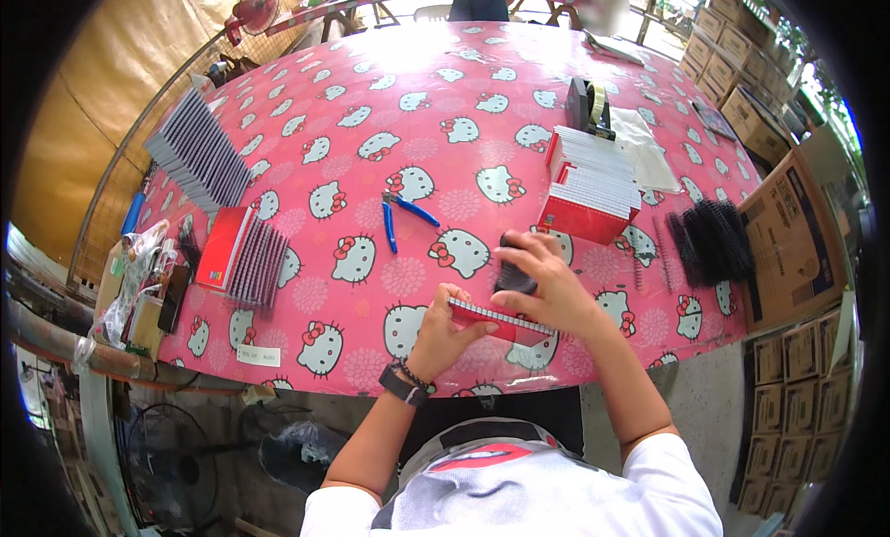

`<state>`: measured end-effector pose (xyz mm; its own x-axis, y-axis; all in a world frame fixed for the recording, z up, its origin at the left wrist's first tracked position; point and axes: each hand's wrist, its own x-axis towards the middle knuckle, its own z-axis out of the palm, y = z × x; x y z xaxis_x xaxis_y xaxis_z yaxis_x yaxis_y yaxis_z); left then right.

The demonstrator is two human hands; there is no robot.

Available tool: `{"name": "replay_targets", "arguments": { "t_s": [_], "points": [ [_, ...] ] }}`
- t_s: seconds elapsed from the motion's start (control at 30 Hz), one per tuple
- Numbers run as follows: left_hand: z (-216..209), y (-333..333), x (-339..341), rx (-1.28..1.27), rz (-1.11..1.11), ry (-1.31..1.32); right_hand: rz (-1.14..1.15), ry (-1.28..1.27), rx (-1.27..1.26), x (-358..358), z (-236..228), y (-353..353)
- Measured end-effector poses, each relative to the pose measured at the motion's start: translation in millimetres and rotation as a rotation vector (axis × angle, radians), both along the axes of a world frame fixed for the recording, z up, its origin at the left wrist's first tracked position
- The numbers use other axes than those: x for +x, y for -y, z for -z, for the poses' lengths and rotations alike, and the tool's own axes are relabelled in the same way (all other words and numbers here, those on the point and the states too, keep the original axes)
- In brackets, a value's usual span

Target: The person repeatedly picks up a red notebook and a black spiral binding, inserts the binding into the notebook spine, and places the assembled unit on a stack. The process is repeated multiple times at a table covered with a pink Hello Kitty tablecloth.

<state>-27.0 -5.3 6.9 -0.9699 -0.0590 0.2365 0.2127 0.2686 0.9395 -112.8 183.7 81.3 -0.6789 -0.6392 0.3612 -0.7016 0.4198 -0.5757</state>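
Note:
Close to the table's near edge, my left hand (440, 340) grips a thin red notebook (508, 327) by its left end. A row of small punched holes runs along the notebook's upper edge. My right hand (553, 291) curves its fingers around a dark, rounded black object (514, 266) just beyond the notebook; its exact kind is partly hidden by the fingers. Farther off lies a pair of blue-handled nippers (405, 213) with its handles spread. Red-covered notebooks (589, 203) stand in a stack beyond my right hand.
On the left are a stack of spiral-bound books (199, 157) and another red-covered stack (239, 250). At right lie a pile of black binding coils (709, 240) and loose single coils (664, 252), beside a cardboard box (793, 245). A tape dispenser (589, 111) stands behind the notebooks.

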Motion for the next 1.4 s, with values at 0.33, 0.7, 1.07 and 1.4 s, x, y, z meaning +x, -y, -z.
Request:
{"name": "replay_targets", "arguments": {
  "t_s": [0.33, 0.7, 1.07, 1.4],
  "points": [
    [-51.2, -5.6, 6.9, 0.508, 0.104, -0.068, -0.054, 0.25, -0.379, 41.9, -29.1, 16.4],
    [-50.9, 0.1, 20.2, 0.269, -0.187, -0.302, -0.045, 0.118, -0.303, 46.0, -30.3, 43.4],
    [-83.3, 84.7, 29.5, 0.174, -0.438, -0.335, -0.07, -0.051, -0.274, 46.2, -43.3, 83.5],
    [-180.1, 323.9, -50.9, -1.356, -0.403, -0.058, 0.076, 0.029, -0.002, 4.8, -22.0, -7.3]
  ]
}}
